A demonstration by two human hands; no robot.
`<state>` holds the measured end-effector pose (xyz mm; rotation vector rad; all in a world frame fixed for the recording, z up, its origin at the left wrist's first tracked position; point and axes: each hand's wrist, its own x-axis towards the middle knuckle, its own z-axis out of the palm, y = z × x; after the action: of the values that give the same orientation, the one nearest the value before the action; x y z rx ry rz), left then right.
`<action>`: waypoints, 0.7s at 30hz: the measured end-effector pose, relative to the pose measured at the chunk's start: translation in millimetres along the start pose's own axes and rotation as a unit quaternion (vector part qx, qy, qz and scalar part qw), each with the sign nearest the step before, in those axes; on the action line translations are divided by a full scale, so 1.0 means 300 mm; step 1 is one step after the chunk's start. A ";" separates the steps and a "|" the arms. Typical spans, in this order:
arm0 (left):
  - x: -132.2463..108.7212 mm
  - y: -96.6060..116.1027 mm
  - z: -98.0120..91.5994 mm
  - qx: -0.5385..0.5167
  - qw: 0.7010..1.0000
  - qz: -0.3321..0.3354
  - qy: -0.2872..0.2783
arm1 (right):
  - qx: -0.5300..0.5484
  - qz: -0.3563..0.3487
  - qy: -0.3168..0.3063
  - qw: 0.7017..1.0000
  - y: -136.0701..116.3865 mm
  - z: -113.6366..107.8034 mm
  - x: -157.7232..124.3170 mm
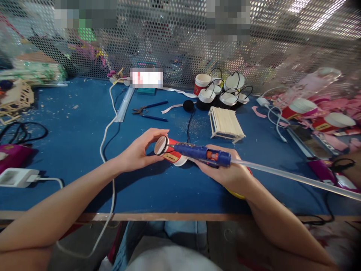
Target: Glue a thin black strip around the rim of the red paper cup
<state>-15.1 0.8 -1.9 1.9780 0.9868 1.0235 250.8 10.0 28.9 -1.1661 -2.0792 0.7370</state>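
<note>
Tilted on its side, a red and white paper cup (176, 157) is held between the thumb and fingers of my left hand (145, 150). A black cord loops around the cup's end that faces left. My right hand (225, 169) is wrapped round a blue glue gun (194, 151), whose tip is at the cord on the cup. A long clear glue stick (293, 176) sticks out of the gun's back toward the right. Whether the tip touches the cup is hard to tell.
Pliers (150, 111), a black disc (188, 105) and a stick-built frame (226, 123) lie beyond my hands. Several cups (207, 95) with black cords stand by the mesh screen. A white cable (105, 137) crosses the blue table (135, 195); pink scraps (342, 98) lie right.
</note>
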 end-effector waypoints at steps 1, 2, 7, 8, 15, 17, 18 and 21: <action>0.000 0.001 -0.001 0.001 1.000 0.001 0.000 | 0.006 0.002 -0.006 1.000 0.000 0.000 -0.001; 0.000 0.002 -0.001 0.003 1.000 0.002 -0.002 | 0.013 0.003 -0.008 1.000 0.003 0.000 0.000; 0.000 0.005 -0.007 0.036 0.999 0.012 -0.005 | 0.041 0.018 0.008 0.999 0.021 0.006 0.014; 0.000 0.005 -0.008 0.044 0.999 0.015 -0.005 | 0.044 0.021 0.008 0.999 0.022 0.005 0.016; 0.001 0.009 -0.009 0.054 0.998 0.012 -0.012 | 0.040 0.007 -0.038 0.998 0.004 -0.014 0.011; 0.001 0.010 -0.009 0.044 0.999 0.007 -0.010 | 0.036 0.008 -0.024 0.999 0.002 -0.013 0.010; 0.001 0.011 -0.008 0.038 0.999 0.006 -0.008 | 0.033 0.008 -0.015 0.999 0.002 -0.011 0.009; 0.001 0.010 -0.008 0.033 0.999 0.007 -0.007 | 0.025 0.005 -0.012 1.000 0.000 -0.008 0.006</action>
<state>-16.1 0.2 1.6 2.0445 1.0121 0.9941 251.8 12.1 30.8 -1.1448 -2.0642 0.8072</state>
